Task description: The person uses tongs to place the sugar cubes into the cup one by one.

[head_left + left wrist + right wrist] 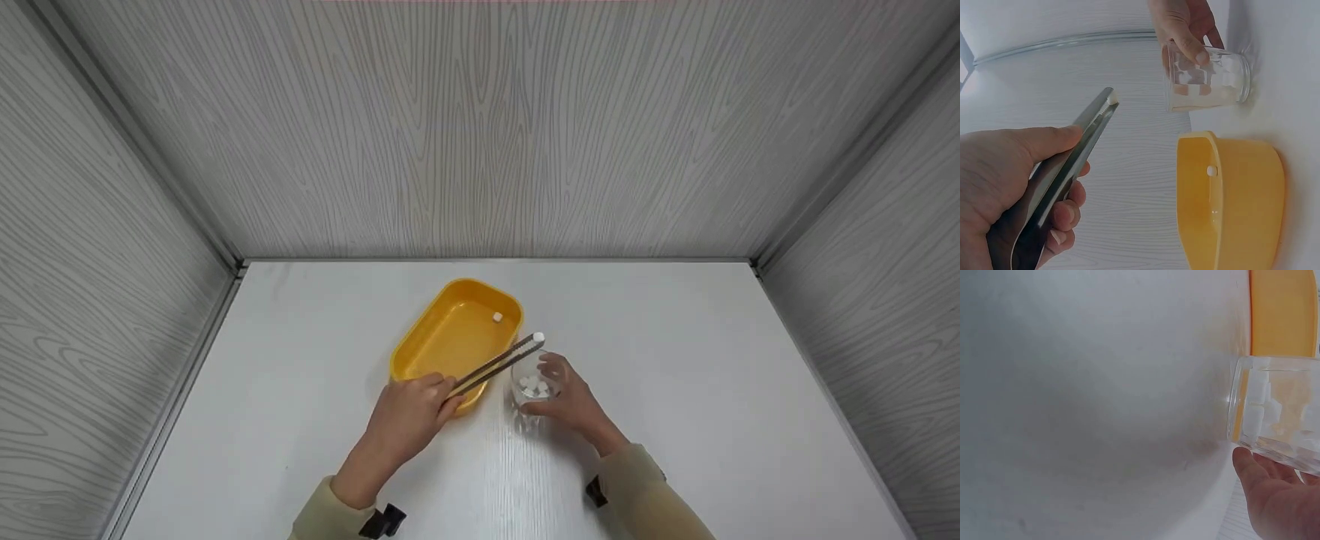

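My left hand (409,416) grips a pair of metal tongs (495,366), thumb along one arm and fingers curled under the other. A small white cube (538,337) sits pinched between the tong tips. In the head view those tips overlap the rim of a clear glass (520,369). Around the side of that glass curl the fingers and thumb of my right hand (576,401). Several white cubes (534,387) lie at the bottom of the glass, which stands upright on the table. The right wrist view shows the fingers (1249,467) close along its wall.
A yellow tray (450,330) lies just left of the glass, partly beneath the tongs and left hand in the head view. One white cube (497,317) is inside, near its far right corner. Grained panels (495,135) wall in the white table (315,337) at back and sides.
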`<state>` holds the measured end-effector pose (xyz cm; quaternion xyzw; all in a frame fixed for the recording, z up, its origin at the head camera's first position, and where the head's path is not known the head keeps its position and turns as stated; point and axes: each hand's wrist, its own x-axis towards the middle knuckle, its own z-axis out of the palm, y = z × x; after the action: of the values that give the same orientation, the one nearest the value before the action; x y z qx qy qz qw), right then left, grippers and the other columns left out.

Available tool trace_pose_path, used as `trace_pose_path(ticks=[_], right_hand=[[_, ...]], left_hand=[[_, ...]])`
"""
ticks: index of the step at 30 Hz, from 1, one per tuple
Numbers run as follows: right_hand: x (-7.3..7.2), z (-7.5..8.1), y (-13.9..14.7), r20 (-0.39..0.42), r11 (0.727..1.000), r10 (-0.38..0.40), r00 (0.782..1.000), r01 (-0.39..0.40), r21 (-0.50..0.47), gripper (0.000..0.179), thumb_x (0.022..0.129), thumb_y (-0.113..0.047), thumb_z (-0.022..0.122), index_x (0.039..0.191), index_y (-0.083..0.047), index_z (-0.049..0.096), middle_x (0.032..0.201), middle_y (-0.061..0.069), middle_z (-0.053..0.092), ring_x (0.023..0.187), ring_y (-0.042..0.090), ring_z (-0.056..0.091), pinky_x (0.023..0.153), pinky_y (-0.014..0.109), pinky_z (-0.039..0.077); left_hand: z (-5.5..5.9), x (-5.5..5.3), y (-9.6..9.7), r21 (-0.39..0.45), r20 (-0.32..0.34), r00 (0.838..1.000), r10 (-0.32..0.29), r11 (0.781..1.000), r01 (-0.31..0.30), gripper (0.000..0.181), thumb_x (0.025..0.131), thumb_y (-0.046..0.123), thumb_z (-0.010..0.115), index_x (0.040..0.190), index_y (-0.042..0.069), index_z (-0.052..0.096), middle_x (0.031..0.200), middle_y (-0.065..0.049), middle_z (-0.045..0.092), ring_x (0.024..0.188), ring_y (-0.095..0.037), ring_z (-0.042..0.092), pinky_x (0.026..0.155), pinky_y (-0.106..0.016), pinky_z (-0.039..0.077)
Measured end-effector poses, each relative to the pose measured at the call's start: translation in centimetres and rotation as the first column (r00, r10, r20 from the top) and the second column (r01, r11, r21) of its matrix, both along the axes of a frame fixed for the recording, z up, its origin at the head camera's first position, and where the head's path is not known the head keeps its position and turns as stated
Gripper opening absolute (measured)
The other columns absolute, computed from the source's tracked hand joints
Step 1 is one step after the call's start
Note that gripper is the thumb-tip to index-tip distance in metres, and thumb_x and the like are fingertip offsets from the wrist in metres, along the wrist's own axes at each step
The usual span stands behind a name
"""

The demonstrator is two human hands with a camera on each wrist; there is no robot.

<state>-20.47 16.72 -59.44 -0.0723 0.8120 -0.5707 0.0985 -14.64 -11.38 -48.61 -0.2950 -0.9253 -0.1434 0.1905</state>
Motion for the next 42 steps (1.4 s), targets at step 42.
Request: trace_pose_path(ticks=[42], right_hand=[[0.2,0.7,-0.2,0.004,1.0,-0.027,1.0,0.027,-0.009,0.094,0.064,-0.012,0.093,0.142,-0.007,0.039,0.142,0.021,0.046,0.133,0.041,0.041,0.106,0.057,0.03]], left_hand=[[-3.7,-6.5,-0.3,-0.137,0.232,0.902,0.365,0.93,-0.341,0.033,0.086,0.031,0.076,0.077,0.0,0.068,0.061,-0.005,0.052,0.049,-0.018,0.047,0.047,-0.036,0.046]])
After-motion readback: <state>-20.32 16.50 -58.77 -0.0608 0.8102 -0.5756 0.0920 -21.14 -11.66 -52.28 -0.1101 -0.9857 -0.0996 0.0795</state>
